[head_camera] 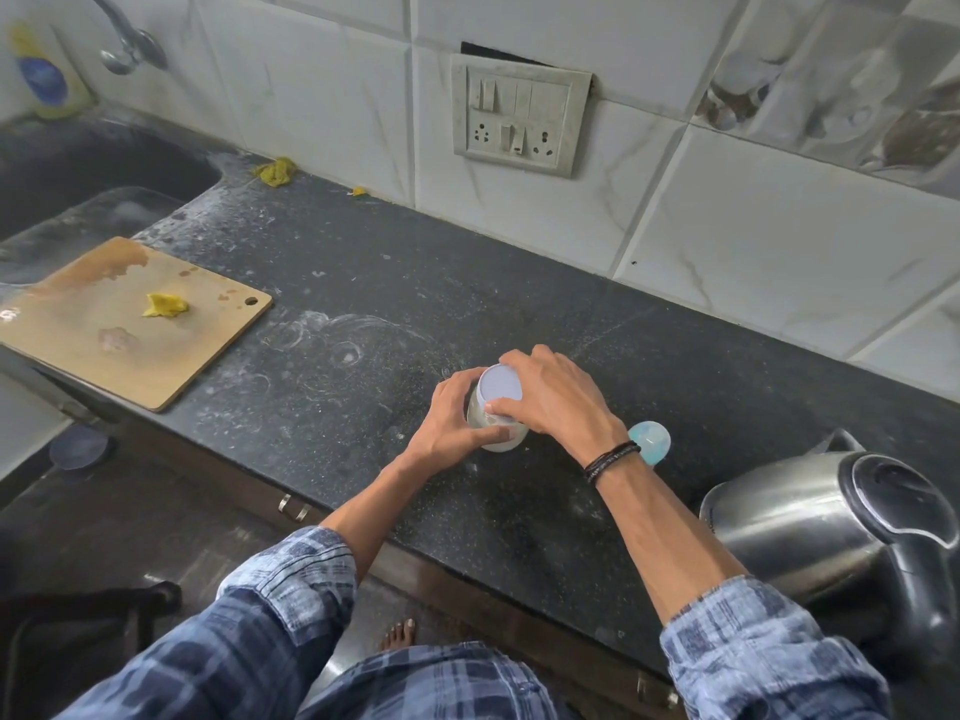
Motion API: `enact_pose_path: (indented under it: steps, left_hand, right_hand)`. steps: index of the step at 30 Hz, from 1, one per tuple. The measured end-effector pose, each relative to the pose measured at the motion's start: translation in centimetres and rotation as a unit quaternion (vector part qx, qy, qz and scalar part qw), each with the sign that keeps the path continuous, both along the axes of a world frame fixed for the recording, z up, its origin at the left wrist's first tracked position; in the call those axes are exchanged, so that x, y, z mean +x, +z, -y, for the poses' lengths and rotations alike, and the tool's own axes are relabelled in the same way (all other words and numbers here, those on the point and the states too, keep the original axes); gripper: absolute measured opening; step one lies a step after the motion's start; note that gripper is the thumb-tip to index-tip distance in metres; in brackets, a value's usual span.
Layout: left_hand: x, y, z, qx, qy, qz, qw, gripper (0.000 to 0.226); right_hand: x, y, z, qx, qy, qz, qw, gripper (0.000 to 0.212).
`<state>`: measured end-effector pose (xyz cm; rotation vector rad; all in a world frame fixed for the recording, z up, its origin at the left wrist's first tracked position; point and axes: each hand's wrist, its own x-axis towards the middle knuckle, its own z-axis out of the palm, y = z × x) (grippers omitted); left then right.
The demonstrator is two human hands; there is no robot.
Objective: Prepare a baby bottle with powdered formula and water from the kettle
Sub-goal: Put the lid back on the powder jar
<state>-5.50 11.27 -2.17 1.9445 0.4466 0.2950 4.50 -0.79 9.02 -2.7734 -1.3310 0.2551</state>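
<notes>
A clear jar with a pale lilac lid stands on the black counter, with whitish powder inside. My left hand wraps around the jar's body from the left. My right hand grips the lid's rim from above and the right. A baby bottle with a light blue cap peeks out just behind my right wrist, mostly hidden. A steel electric kettle with a black lid and handle stands at the right, lid shut.
A wooden cutting board with a yellow scrap lies at the left by the sink. A switch and socket panel is on the tiled wall. Yellow cloth bits lie near the wall. The counter's front edge runs under my forearms.
</notes>
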Motion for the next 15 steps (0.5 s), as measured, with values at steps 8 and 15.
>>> enact_pose_path:
  steps: [8, 15]
  left_hand:
    - [-0.01, -0.14, -0.05, -0.009, -0.001, 0.002, 1.0, 0.076]
    - [-0.02, -0.01, -0.03, -0.01, -0.001, -0.001, 1.0, 0.075]
  right_hand:
    - [-0.67, 0.21, -0.24, -0.006, 0.008, 0.003, 1.0, 0.075]
    - [-0.76, 0.69, -0.46, 0.009, -0.012, 0.043, 0.999, 0.08]
